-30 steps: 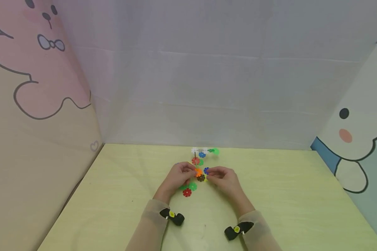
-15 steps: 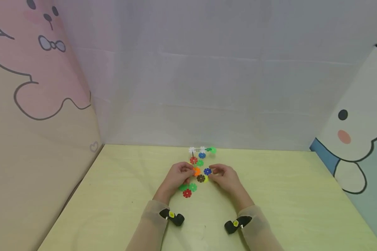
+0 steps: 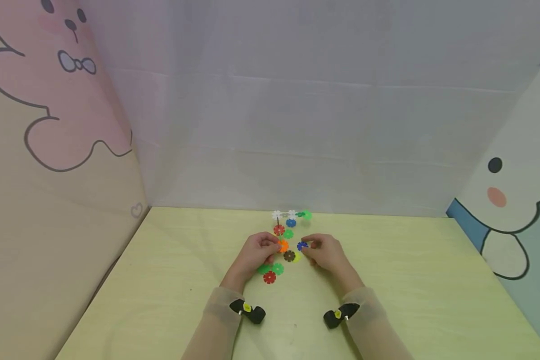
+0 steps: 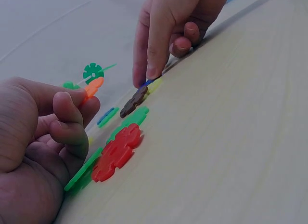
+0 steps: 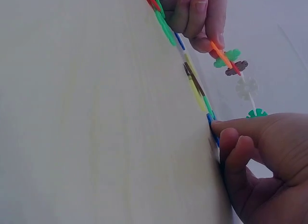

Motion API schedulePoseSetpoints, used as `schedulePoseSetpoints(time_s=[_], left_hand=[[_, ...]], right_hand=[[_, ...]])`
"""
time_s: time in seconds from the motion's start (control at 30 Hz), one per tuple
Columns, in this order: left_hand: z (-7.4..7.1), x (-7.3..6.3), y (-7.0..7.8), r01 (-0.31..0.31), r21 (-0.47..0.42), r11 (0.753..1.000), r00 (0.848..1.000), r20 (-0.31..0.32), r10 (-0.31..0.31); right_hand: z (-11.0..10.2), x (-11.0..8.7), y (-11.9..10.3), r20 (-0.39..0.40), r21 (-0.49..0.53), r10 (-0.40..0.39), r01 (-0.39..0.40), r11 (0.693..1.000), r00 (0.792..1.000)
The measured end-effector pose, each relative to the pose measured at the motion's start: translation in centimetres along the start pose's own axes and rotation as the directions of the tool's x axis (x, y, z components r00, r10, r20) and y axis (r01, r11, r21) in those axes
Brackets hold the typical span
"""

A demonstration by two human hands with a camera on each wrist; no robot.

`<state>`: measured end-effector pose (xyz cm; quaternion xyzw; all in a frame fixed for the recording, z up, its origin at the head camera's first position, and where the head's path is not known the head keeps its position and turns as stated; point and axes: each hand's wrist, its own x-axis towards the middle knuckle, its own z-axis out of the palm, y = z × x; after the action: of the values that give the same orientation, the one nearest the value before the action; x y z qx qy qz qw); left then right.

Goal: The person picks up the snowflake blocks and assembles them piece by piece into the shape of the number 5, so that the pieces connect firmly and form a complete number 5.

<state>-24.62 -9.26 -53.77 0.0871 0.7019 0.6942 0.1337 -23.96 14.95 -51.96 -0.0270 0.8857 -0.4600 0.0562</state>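
My left hand [image 3: 256, 251] pinches an orange snowflake disc [image 4: 94, 88] between thumb and fingers. That disc is linked into a raised chain of discs; a red disc [image 3: 279, 230], white discs [image 3: 276, 215] and a bright green disc [image 3: 307, 215] follow behind it. My right hand [image 3: 328, 252] has thumb and forefinger on a dark blue disc [image 3: 302, 246] at the table surface. Just left of these fingers lie a brown disc [image 3: 289, 256] and a yellow disc [image 3: 297, 257], overlapping. My left hand partly hides the discs beneath it.
On the pale wooden table [image 3: 400, 280], a red disc [image 3: 269, 277] overlaps green discs [image 3: 277, 269] near my left wrist. Farther back lie a green disc [image 3: 288, 234] and a blue disc [image 3: 290, 223]. A pale curtain [image 3: 270, 125] closes off the table's far side.
My right hand draws slightly right, and its fingertips come onto the dark blue disc, which shifts a little right. My left hand keeps holding the orange disc almost in place.
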Motion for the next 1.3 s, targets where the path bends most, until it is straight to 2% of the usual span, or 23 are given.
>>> schedulePoseSetpoints(time_s=[0.4, 0.67, 0.77, 0.93, 1.1, 1.3], left_hand=[[-0.1, 0.1, -0.2, -0.001, 0.018, 1.000, 1.000, 0.011, 0.001], [0.0, 0.0, -0.1, 0.002, 0.031, 1.000, 1.000, 0.004, -0.002], [-0.1, -0.1, -0.2, 0.006, 0.036, 0.999, 1.000, 0.003, -0.006], [-0.2, -0.1, -0.2, 0.013, 0.043, 0.999, 1.000, 0.007, -0.013], [0.0, -0.1, -0.1, -0.011, 0.059, 0.998, 1.000, 0.019, 0.010], [0.2, 0.2, -0.1, -0.012, 0.061, 0.998, 0.999, 0.044, 0.009]], right_hand=[[-0.9, -1.5, 0.3, -0.003, 0.005, 0.039, -0.039, 0.999, 0.999], [-0.5, -1.7, 0.6, -0.025, 0.154, 0.036, -0.031, 0.988, 0.999], [-0.2, -1.6, 0.8, -0.028, 0.243, 0.022, -0.015, 0.970, 0.999], [0.1, -1.5, 0.9, -0.003, 0.407, -0.011, 0.011, 0.913, 1.000], [0.1, -1.6, 1.2, 0.015, 0.467, -0.035, 0.024, 0.884, 0.999], [0.1, -1.7, 1.3, 0.002, 0.492, -0.011, 0.008, 0.871, 1.000]])
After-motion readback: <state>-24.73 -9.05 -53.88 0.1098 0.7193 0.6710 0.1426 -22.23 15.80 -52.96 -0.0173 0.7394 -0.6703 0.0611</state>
